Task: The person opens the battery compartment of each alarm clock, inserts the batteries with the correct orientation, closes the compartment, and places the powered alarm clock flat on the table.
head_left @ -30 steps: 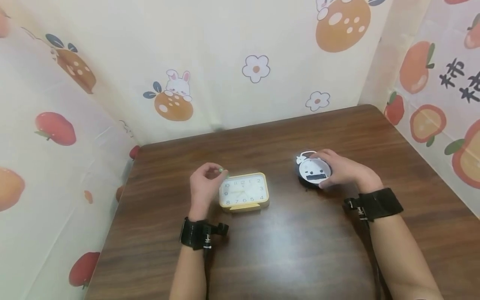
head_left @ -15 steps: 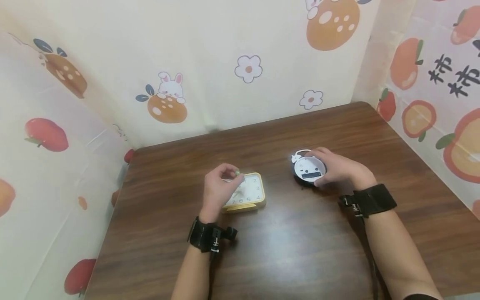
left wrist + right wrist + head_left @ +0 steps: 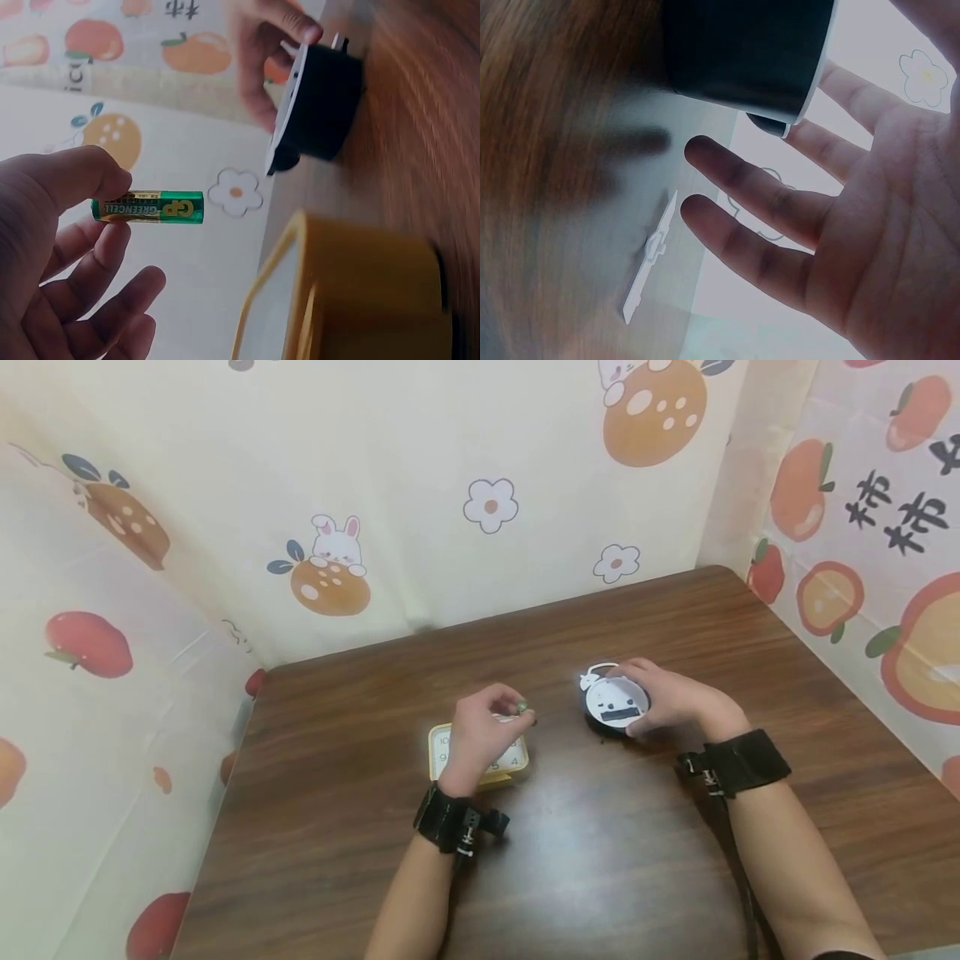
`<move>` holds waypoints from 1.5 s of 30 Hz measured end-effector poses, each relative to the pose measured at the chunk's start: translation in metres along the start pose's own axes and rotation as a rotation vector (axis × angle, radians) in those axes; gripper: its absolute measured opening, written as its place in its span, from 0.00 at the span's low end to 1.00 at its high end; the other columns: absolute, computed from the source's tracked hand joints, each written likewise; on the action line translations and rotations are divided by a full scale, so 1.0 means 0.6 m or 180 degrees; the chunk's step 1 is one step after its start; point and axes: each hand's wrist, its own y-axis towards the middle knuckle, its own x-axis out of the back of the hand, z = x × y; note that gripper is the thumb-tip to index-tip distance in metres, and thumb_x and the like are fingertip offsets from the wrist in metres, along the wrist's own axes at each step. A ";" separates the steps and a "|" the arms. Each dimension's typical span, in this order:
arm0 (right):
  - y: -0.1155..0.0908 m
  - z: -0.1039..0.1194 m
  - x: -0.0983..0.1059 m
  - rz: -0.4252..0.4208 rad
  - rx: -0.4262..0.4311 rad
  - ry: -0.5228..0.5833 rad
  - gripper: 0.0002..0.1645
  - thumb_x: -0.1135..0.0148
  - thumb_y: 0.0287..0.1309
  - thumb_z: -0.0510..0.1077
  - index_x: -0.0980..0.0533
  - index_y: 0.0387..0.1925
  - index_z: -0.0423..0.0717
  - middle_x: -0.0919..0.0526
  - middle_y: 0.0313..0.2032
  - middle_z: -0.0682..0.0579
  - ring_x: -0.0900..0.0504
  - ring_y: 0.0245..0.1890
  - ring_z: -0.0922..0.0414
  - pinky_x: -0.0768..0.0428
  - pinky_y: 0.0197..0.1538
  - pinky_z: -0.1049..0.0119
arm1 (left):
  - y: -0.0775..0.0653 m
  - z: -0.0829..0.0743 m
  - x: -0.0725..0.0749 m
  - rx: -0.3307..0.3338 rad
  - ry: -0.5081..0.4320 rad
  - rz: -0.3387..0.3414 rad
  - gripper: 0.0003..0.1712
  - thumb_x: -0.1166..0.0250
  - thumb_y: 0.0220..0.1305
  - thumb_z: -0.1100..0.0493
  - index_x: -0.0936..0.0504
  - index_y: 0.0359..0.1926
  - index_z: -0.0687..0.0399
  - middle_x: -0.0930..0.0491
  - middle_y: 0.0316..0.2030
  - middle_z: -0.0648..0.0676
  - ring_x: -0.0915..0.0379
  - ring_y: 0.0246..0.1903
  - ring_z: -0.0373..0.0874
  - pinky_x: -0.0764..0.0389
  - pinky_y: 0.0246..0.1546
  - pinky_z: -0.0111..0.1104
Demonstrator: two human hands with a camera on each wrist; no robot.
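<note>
My left hand [image 3: 482, 731] is raised over the yellow rectangular clock [image 3: 440, 753], pinching a green and gold battery [image 3: 161, 207] between thumb and index finger. The other left fingers are loosely bent below it. Part of the yellow clock's face is hidden by this hand. To the right, my right hand [image 3: 672, 697] grips a small round clock [image 3: 611, 695] by its rim. Its white back faces up, showing a dark slot and small knobs; its casing is black. The right ring and little fingers extend free of the casing in the right wrist view.
A thin white piece with a small tab [image 3: 651, 251] lies on the wooden table [image 3: 337, 852] near the right hand. Cloth with fruit and rabbit prints [image 3: 420, 460] hangs behind the table and along both sides. Black straps with cameras [image 3: 447, 817] sit on both wrists.
My left hand has travelled right across the yellow clock with the battery, closer to the round clock. The right hand keeps its grip on the round clock; the view has shifted slightly.
</note>
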 end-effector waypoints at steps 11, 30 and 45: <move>-0.001 0.001 0.000 -0.0001 -0.0033 0.0076 0.53 0.28 0.29 0.55 0.43 0.61 0.58 0.44 0.60 0.46 0.33 0.49 0.47 0.31 0.46 0.49 | 0.009 -0.033 -0.058 -0.0362 -0.0086 0.0262 0.09 0.35 0.39 0.45 0.25 0.26 0.33 0.25 0.23 0.34 0.27 0.27 0.30 0.29 0.27 0.27; -0.002 0.008 -0.003 -0.0080 -0.0042 0.0038 0.51 0.27 0.29 0.52 0.41 0.60 0.55 0.41 0.58 0.47 0.34 0.48 0.49 0.30 0.46 0.52 | 0.039 -0.070 -0.126 -0.0589 0.0236 0.0480 0.10 0.36 0.42 0.45 0.24 0.28 0.35 0.24 0.23 0.36 0.32 0.24 0.29 0.33 0.22 0.24; -0.003 0.012 -0.002 -0.0082 0.0016 0.0072 0.50 0.27 0.29 0.51 0.39 0.59 0.54 0.41 0.58 0.48 0.34 0.48 0.49 0.30 0.46 0.51 | 0.049 -0.062 -0.172 -0.0501 0.0426 0.0326 0.09 0.35 0.41 0.44 0.23 0.27 0.36 0.24 0.22 0.35 0.33 0.22 0.28 0.35 0.20 0.22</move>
